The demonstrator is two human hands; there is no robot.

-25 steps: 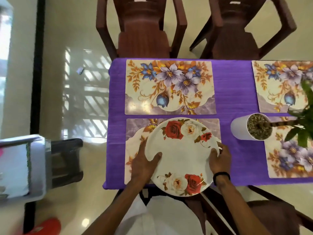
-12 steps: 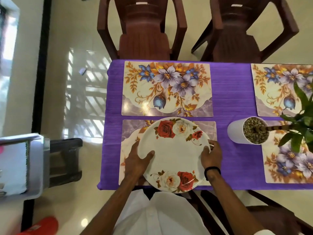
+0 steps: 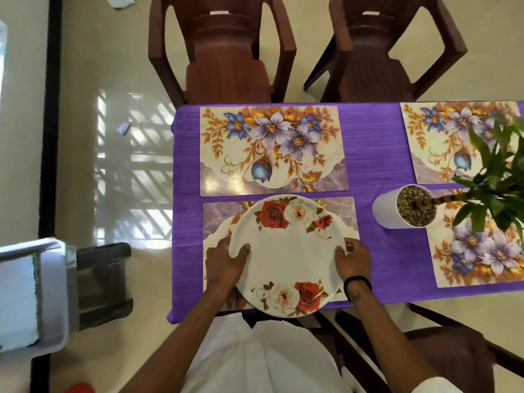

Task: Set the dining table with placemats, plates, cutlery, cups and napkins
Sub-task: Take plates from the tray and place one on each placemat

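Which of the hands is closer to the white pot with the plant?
The right hand. It grips the plate's right edge, on the side toward the white pot, which stands apart, beyond it. The left hand grips the plate's far edge, the whole plate between.

Both hands hold the rose plate (image 3: pixel 286 253) on the near placemat (image 3: pixel 218 219): left hand (image 3: pixel 225 260) at its left rim, right hand (image 3: pixel 353 258) at its right. A potted plant (image 3: pixel 405 207) stands right of the plate.
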